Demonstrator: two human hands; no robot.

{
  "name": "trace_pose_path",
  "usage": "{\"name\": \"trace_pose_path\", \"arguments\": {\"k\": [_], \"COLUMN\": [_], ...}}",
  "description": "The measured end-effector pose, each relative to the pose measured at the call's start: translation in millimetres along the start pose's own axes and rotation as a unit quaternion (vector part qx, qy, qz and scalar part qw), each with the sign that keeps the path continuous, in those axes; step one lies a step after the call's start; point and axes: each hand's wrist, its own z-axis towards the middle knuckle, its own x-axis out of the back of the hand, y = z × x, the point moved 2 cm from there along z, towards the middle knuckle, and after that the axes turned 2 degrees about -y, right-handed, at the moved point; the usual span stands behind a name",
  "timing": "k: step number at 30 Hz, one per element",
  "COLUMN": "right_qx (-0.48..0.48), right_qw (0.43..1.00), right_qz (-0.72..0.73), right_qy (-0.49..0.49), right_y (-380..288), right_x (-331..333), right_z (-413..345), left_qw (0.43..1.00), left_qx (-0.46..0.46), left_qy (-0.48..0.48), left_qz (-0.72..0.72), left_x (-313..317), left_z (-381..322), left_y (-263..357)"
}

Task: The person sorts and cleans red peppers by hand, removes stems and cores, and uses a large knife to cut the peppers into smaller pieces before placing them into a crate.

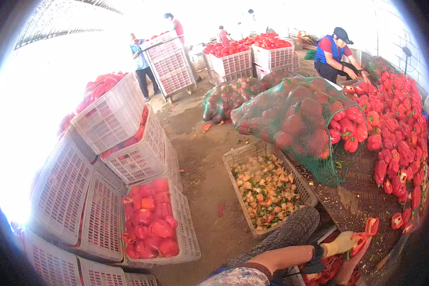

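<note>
My left hand, in a pale yellow glove with a dark band at the wrist, grips a cut-open red bell pepper at the lower right. Below it, my right hand holds the same pepper from the other side; its fingers are partly hidden. Another cut pepper piece stands up just above, touching the held one. Under the hands lie more red peppers in a container. Beside my knee, a plastic crate contains pepper cores with green stems. Whether a tool is in either hand, I cannot tell.
A green mesh sack of peppers spills open beside a large heap of red peppers. Stacked white crates line the left, one holding peppers. A person in a blue vest crouches behind the heap. Two people stand by stacked crates.
</note>
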Motion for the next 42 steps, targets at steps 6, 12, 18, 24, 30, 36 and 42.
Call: {"name": "trace_pose_path", "arguments": {"k": [6, 12, 18, 24, 30, 36, 42], "right_qx": [-0.039, -0.046, -0.06, -0.064, -0.064, 0.02, -0.173], "right_qw": [0.998, 0.994, 0.989, 0.984, 0.98, 0.957, 0.972], "right_qz": [-0.027, -0.06, -0.076, -0.091, -0.102, -0.106, 0.113], "right_qy": [-0.048, -0.081, -0.114, -0.138, -0.155, -0.269, -0.114], "right_y": [15, 3, -6, -8, -5, -14, 4], "right_x": [-11, -4, -4, -4, -4, 23, 6], "right_z": [-46, -72, -83, -91, -104, -100, -113], "left_qw": [0.891, 0.834, 0.813, 0.866, 0.893, 0.902, 0.958], "left_qx": [-0.307, -0.319, -0.366, -0.36, -0.325, -0.328, -0.143], "left_qy": [0.086, -0.078, -0.02, 0.025, 0.004, -0.075, -0.229], "left_qz": [0.324, 0.443, 0.452, 0.346, 0.31, 0.269, 0.095], "left_x": [7, 3, -9, -20, -21, -17, 28], "left_z": [-60, -83, -93, -98, -110, -103, -105], "left_y": [13, 8, 20, 15, 7, 24, 19]}}
